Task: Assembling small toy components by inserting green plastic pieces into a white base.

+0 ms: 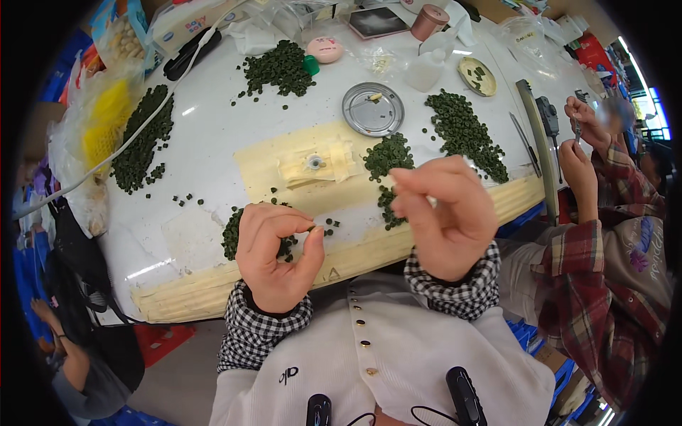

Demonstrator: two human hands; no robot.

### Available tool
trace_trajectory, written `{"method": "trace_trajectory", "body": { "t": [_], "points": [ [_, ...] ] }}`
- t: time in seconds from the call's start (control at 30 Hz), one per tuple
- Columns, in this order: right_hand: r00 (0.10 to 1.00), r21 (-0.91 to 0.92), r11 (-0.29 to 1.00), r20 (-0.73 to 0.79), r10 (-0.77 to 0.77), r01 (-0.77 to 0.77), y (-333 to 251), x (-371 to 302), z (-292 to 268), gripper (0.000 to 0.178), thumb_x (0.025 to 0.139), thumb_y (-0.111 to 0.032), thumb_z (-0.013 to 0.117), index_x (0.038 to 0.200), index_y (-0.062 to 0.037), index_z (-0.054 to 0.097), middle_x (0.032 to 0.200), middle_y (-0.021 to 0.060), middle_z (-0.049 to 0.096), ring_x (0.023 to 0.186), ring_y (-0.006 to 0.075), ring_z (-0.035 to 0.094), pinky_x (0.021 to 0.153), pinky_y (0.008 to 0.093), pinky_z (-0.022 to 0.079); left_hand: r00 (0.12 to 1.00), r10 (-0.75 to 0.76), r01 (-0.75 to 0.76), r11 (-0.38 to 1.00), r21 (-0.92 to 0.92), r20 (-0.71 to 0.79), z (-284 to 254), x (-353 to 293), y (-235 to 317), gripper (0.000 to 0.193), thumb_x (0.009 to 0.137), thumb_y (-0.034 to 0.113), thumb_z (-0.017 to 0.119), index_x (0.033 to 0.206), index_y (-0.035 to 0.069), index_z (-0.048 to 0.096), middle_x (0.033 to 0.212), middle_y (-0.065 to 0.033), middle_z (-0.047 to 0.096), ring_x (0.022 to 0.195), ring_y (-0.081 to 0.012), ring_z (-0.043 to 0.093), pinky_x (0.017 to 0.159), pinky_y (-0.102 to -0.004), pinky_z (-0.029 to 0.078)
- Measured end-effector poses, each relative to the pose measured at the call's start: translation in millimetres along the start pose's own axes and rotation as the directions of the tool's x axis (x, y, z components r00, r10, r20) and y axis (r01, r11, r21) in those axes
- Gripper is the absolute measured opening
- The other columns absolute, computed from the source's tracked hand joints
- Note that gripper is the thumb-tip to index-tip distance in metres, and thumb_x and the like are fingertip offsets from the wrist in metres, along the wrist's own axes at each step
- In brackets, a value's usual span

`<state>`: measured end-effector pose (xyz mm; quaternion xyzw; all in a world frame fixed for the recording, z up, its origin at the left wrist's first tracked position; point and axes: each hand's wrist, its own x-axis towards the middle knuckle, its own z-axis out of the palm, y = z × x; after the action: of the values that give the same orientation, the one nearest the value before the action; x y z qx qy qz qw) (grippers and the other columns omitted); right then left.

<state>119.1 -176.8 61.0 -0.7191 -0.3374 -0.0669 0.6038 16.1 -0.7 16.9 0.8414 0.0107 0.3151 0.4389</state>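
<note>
Above the near edge of the table, my left hand (pixel 273 252) pinches a small dark green piece (pixel 311 228) between thumb and forefinger. Beneath that hand lies a loose heap of similar green pieces (pixel 231 234), partly covered by it. My right hand (pixel 447 213) is raised to the right, thumb and forefinger closed together; whatever may be between the tips is too small to make out. Just beyond it are more green pieces (pixel 388 155). A tape-covered block (pixel 334 165) with a small round metallic fitting (pixel 315 162) sits between and beyond my hands.
Farther back stand a round metal lid (pixel 373 126), a translucent bottle (pixel 426 69) and a pale dish (pixel 477 77). Green heaps lie at left (pixel 145 138), back (pixel 278 69) and right (pixel 465 135). A white cable (pixel 142 131) crosses the left side. At right, a co-worker's hands (pixel 586 138) hold something small.
</note>
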Motion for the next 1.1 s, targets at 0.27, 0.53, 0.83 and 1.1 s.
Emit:
{"method": "trace_trajectory", "body": {
  "t": [0.27,0.53,0.83,1.1],
  "points": [
    [0.976,-0.408,0.911,0.167,0.139,-0.059,25,5,-26,0.009,0.078,0.000,0.070,0.086,-0.0009,0.067,0.077,0.0089,0.062,0.070,0.0214,0.059,0.062,0.0300,0.047,0.981,0.030,-0.091,0.943,0.321,0.191,-3,0,-4,0.017,0.070,0.002,0.076,0.082,0.004,0.064,0.081,-0.0052,0.063,0.081,-0.0256,0.053,0.072,-0.0351,0.043],
    [0.952,-0.618,0.782,0.281,0.122,0.082,42,-3,-4,0.013,0.073,-0.009,0.074,0.074,-0.0052,0.061,0.074,0.0066,0.055,0.076,0.0266,0.051,0.068,0.0375,0.043,0.969,-0.039,-0.071,0.902,0.425,0.246,-6,0,-3,0.016,0.077,0.010,0.073,0.091,0.004,0.070,0.087,-0.0038,0.064,0.088,-0.0253,0.051,0.078,-0.0353,0.042],
    [0.944,-0.614,0.783,0.304,0.125,0.094,40,0,2,0.011,0.072,-0.001,0.071,0.076,-0.0015,0.060,0.073,0.0081,0.056,0.072,0.0260,0.052,0.065,0.0359,0.043,0.995,-0.092,0.066,0.911,0.407,0.046,-28,2,-7,0.013,0.075,0.005,0.075,0.088,0.005,0.070,0.082,-0.0044,0.064,0.084,-0.0252,0.051,0.075,-0.0346,0.042],
    [0.963,-0.467,0.884,0.246,0.112,0.016,40,-5,-8,0.013,0.073,0.001,0.069,0.078,-0.0011,0.057,0.075,0.0093,0.058,0.069,0.0255,0.055,0.060,0.0332,0.046,0.975,-0.145,0.066,0.912,0.405,0.168,-35,-7,1,0.017,0.069,0.008,0.079,0.081,0.007,0.067,0.080,-0.0023,0.059,0.084,-0.0242,0.050,0.076,-0.0353,0.039]
  ]
}}
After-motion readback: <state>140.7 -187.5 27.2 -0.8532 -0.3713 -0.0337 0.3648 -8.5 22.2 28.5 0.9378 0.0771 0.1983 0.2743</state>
